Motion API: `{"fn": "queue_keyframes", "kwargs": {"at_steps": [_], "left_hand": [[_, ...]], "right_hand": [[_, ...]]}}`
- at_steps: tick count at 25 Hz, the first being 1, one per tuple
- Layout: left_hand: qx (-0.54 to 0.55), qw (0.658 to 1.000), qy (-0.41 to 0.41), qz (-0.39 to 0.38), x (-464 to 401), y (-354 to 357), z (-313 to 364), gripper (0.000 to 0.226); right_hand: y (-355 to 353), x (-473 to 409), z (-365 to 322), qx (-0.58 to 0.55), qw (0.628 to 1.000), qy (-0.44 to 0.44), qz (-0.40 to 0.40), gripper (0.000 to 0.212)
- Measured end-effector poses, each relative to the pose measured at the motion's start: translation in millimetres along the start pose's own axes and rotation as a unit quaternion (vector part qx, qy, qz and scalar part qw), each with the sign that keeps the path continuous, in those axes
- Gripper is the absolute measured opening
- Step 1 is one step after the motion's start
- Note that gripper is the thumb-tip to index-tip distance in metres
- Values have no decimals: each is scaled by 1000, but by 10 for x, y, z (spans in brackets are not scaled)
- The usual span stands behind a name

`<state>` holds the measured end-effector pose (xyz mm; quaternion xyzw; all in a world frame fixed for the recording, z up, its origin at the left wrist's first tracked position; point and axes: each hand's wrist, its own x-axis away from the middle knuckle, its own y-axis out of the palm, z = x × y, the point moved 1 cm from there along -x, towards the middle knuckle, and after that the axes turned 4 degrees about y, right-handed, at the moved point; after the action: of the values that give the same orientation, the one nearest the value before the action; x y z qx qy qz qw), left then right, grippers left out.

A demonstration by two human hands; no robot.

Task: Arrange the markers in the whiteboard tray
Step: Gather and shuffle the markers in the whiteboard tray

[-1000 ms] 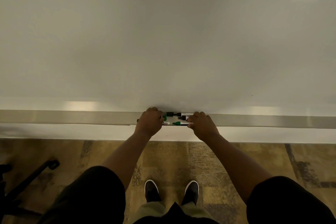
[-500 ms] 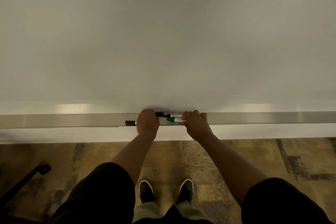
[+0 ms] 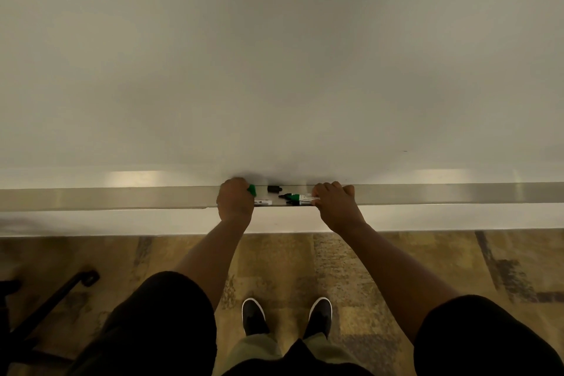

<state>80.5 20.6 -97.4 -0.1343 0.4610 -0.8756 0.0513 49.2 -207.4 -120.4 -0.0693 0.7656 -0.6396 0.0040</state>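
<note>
The long metal whiteboard tray (image 3: pixel 122 198) runs across the view below the whiteboard. My left hand (image 3: pixel 235 200) rests curled in the tray, its fingers closed on a green marker end (image 3: pixel 252 190). A white marker with a black end (image 3: pixel 263 202) pokes out from under it. A loose black cap (image 3: pixel 273 188) lies at the tray's back. Two green-capped markers (image 3: pixel 297 198) lie side by side, tips pointing left. My right hand (image 3: pixel 334 203) is closed over their right ends, hiding them.
The whiteboard (image 3: pixel 274 70) fills the upper view, with a white wall strip beneath the tray. Patterned carpet (image 3: pixel 396 259) lies below. A black chair base (image 3: pixel 61 293) sits at lower left, and my shoes (image 3: pixel 253 314) stand under the tray.
My hands have spread apart along the tray, which uncovers the black cap and the green markers between them. The black marker end left of my left hand is no longer visible.
</note>
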Motion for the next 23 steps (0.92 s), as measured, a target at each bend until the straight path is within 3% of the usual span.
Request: {"fn": "queue_keyframes", "kwargs": {"at_steps": [3, 5, 11, 15, 17, 23], "left_hand": [[-8, 999, 9, -30, -29, 0, 25, 9], [-15, 999, 7, -46, -32, 19, 57, 18], [-97, 994, 34, -39, -6, 57, 89, 14], [23, 991, 124, -32, 44, 53, 16, 5], [73, 984, 160, -28, 102, 37, -17, 12], [99, 978, 178, -49, 186, 38, 15, 15]], "right_hand": [[3, 1, -26, 11, 1000, -14, -4, 13], [-8, 7, -40, 5, 1000, -13, 3, 12], [-30, 37, -31, 10, 1000, -14, 14, 17], [-67, 48, -55, 12, 1000, -3, 3, 34], [-90, 51, -93, 11, 1000, -10, -6, 37], [-151, 56, -243, -12, 999, -43, -10, 40]]}}
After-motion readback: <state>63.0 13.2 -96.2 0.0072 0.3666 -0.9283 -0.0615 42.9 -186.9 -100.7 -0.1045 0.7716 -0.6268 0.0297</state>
